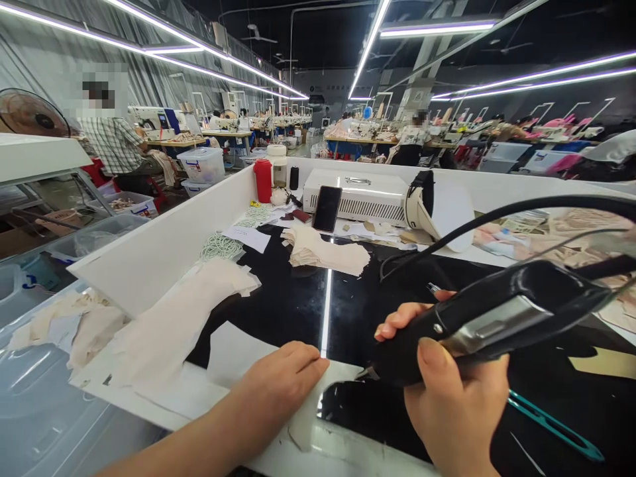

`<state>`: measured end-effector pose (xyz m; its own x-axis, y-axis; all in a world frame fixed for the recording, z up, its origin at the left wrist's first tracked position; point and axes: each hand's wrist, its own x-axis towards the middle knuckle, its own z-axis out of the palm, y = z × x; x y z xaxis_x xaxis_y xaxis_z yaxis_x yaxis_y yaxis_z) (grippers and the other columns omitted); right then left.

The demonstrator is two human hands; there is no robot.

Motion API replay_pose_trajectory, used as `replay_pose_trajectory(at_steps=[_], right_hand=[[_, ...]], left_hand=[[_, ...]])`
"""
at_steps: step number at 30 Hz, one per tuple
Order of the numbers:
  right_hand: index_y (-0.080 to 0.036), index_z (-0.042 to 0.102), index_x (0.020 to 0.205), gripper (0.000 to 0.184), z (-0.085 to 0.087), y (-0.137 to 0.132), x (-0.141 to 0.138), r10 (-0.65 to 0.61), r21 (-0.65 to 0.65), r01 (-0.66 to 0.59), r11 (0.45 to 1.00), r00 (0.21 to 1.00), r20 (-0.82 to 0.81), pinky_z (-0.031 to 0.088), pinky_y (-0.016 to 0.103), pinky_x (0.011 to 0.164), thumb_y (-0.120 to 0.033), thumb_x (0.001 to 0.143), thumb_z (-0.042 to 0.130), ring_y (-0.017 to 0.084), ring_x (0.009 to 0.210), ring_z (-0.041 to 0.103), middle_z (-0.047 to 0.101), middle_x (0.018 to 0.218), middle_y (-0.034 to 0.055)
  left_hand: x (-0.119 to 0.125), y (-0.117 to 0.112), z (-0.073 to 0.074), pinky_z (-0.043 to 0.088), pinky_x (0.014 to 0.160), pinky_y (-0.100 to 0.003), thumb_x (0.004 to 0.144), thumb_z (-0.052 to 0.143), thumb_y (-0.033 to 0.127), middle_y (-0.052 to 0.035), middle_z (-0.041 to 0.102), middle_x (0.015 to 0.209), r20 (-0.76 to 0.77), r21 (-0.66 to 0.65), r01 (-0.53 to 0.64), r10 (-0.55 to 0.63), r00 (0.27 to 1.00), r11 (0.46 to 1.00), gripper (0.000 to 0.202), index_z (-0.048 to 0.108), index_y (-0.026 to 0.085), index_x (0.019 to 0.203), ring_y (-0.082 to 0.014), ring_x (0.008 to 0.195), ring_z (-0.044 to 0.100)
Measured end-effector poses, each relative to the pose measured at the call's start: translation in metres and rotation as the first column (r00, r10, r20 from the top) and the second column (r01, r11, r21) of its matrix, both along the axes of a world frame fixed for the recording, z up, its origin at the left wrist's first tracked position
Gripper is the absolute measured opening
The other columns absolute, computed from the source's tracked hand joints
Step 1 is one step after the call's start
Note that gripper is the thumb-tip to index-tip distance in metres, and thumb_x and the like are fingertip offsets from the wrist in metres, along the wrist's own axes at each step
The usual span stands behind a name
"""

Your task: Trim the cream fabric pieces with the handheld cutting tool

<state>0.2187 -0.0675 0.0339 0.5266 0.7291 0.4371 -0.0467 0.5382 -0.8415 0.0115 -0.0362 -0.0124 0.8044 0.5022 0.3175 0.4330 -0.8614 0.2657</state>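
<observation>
My right hand [457,391] is wrapped round a black corded handheld power tool [477,318] with a silver side lever and a small metal tip. That tip meets the edge of a thin pale piece of fabric [342,374] on the glossy black tabletop [377,411]. My left hand [283,377] is closed over the same piece, fingers together and pressing it down just left of the tip; the fingertips are partly hidden. A white sheet [238,351] lies beside my left wrist. Under my right forearm is a teal plastic tool [556,424].
Stacks of pale fabric cutouts lie at left [163,331] and behind [328,252]. A phone [326,209] leans on a white vented box [358,192], near a red cup [263,180]. The tool's black cable [497,212] arches right. Low white walls edge the table; people sit at sewing machines beyond.
</observation>
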Motion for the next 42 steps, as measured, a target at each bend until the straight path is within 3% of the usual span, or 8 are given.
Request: replay_pose_trajectory(at_steps=[7,16,21,24,27,29,35,42], right_hand=[[-0.03,0.059,0.119,0.038,0.0,-0.011,-0.005,-0.023,0.015,0.023,1.0,1.0,0.016,0.059,0.039,0.068,-0.033,0.088,0.081,0.02,0.072,0.068,0.071,0.083,-0.0005],[-0.029,0.06,0.12,0.04,-0.002,-0.019,-0.008,-0.005,0.026,0.005,1.0,1.0,-0.004,0.061,0.035,0.067,-0.034,0.088,0.084,0.019,0.072,0.07,0.073,0.083,-0.0002],[-0.028,0.06,0.121,0.039,-0.002,-0.02,-0.01,0.008,0.045,-0.008,0.999,1.0,-0.003,0.062,0.033,0.064,-0.033,0.09,0.083,0.019,0.073,0.07,0.073,0.084,0.0005],[-0.028,0.06,0.122,0.04,-0.002,-0.021,-0.012,0.026,0.047,-0.026,0.999,1.0,-0.011,0.062,0.032,0.061,-0.033,0.09,0.083,0.019,0.072,0.07,0.073,0.083,0.0004],[-0.028,0.059,0.123,0.04,-0.003,-0.023,-0.013,0.037,0.044,-0.036,0.998,0.999,-0.019,0.063,0.034,0.067,-0.03,0.09,0.082,0.019,0.074,0.07,0.073,0.084,0.0],[-0.028,0.059,0.124,0.04,-0.005,-0.025,-0.013,0.043,0.044,-0.042,0.998,0.999,-0.018,0.064,0.033,0.069,-0.029,0.091,0.081,0.018,0.075,0.071,0.073,0.085,0.0001],[-0.029,0.059,0.123,0.042,-0.004,-0.023,-0.012,0.065,0.009,-0.065,0.998,0.997,-0.029,0.063,0.034,0.065,-0.032,0.089,0.082,0.019,0.074,0.071,0.073,0.085,-0.0001],[-0.029,0.059,0.119,0.043,0.005,0.001,-0.017,0.031,0.04,-0.028,0.999,0.996,-0.082,0.06,0.034,0.066,-0.038,0.086,0.085,0.017,0.07,0.067,0.072,0.083,-0.0025]], left_hand=[[0.001,0.0,0.004,0.067,0.081,-0.036,0.09,0.054,-0.007,-0.0096,0.07,0.117,-0.071,-0.017,-0.028,0.027,0.997,0.999,0.035,0.061,0.015,0.117,-0.0241,0.1,0.07],[0.001,-0.004,0.005,0.06,0.064,-0.028,0.089,0.056,-0.006,-0.007,0.072,0.112,-0.14,0.121,-0.053,0.069,0.988,0.991,0.036,0.06,0.016,0.116,-0.0223,0.091,0.073],[0.007,-0.011,0.001,0.05,0.052,-0.025,0.091,0.063,-0.002,-0.0011,0.069,0.091,-0.194,0.184,-0.085,0.121,0.973,0.979,0.026,0.06,0.018,0.107,-0.0189,0.073,0.069],[0.013,-0.02,-0.006,0.058,0.062,-0.03,0.098,0.074,0.022,-0.0041,0.071,0.092,-0.177,0.3,-0.082,0.14,0.974,0.95,0.022,0.061,0.016,0.114,-0.0224,0.077,0.071],[0.016,-0.028,-0.014,0.064,0.085,-0.043,0.094,0.081,0.051,-0.0132,0.075,0.112,-0.142,0.377,-0.095,0.159,0.977,0.921,0.054,0.059,0.015,0.127,-0.0298,0.102,0.074],[0.016,-0.032,-0.017,0.063,0.092,-0.047,0.089,0.083,0.06,-0.0159,0.075,0.119,-0.139,0.391,-0.101,0.167,0.976,0.915,0.066,0.058,0.016,0.131,-0.0321,0.111,0.073],[0.013,-0.035,-0.022,0.062,0.097,-0.048,0.082,0.087,0.066,-0.0181,0.076,0.12,-0.111,0.411,-0.1,0.159,0.981,0.906,0.077,0.059,0.016,0.133,-0.0333,0.114,0.073],[0.011,-0.035,-0.028,0.06,0.101,-0.049,0.083,0.084,0.067,-0.0195,0.074,0.126,-0.094,0.398,-0.101,0.15,0.984,0.912,0.078,0.059,0.014,0.135,-0.0346,0.118,0.072]])
